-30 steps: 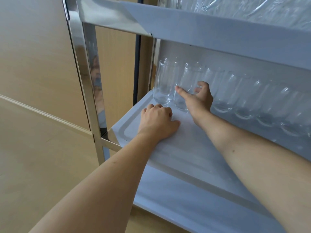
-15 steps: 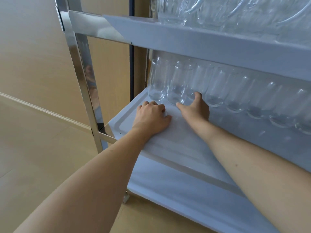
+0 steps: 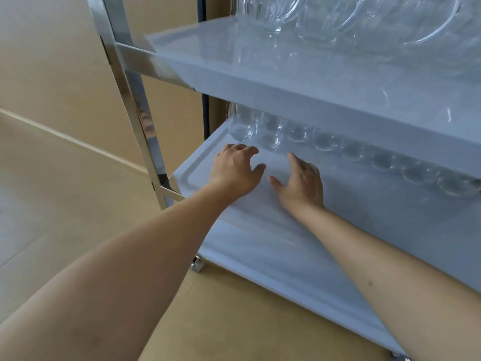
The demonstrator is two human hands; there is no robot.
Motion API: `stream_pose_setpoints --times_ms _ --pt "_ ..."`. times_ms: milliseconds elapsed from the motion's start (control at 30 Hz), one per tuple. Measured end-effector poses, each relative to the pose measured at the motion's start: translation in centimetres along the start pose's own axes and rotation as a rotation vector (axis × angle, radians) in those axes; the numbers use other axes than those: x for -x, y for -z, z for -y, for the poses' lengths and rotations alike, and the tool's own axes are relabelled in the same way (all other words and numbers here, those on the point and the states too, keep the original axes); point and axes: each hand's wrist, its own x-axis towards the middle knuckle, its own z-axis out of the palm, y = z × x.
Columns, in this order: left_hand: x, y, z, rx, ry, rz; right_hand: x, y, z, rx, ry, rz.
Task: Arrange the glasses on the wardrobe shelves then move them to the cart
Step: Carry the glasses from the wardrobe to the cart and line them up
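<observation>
A person's two bare hands reach into the middle shelf (image 3: 338, 204) of a steel-framed cart (image 3: 135, 105), where a row of clear glasses (image 3: 325, 138) stands upright along the shelf's back edge, running from its left end off toward the right. More glasses (image 3: 325, 19), larger in view and blurred, stand on the upper shelf (image 3: 273, 74) directly above that row. No label, brand or writing can be read on the glasses or the cart. The left hand (image 3: 235, 170) lies over the middle shelf's left front area, fingers loosely bent and holding nothing, its fingertips just in front of the leftmost glass (image 3: 242, 123) in the row. The right hand (image 3: 302, 181) lies just to the right of it, fingers extended and relaxed, empty, a short way in front of the row and touching no glass. A caster (image 3: 195, 264) shows below the middle shelf on the tan floor (image 3: 65, 204).
</observation>
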Motion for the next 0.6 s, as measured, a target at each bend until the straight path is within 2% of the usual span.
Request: stream_pose_setpoints --times_ms 333,600 --pt "6.3 7.9 -0.5 -0.055 0.201 0.247 6.2 5.2 4.2 0.011 -0.066 0.282" --pt "11.5 18.1 -5.7 -0.049 0.366 0.467 12.4 15.5 8.2 -0.095 -0.238 0.451"
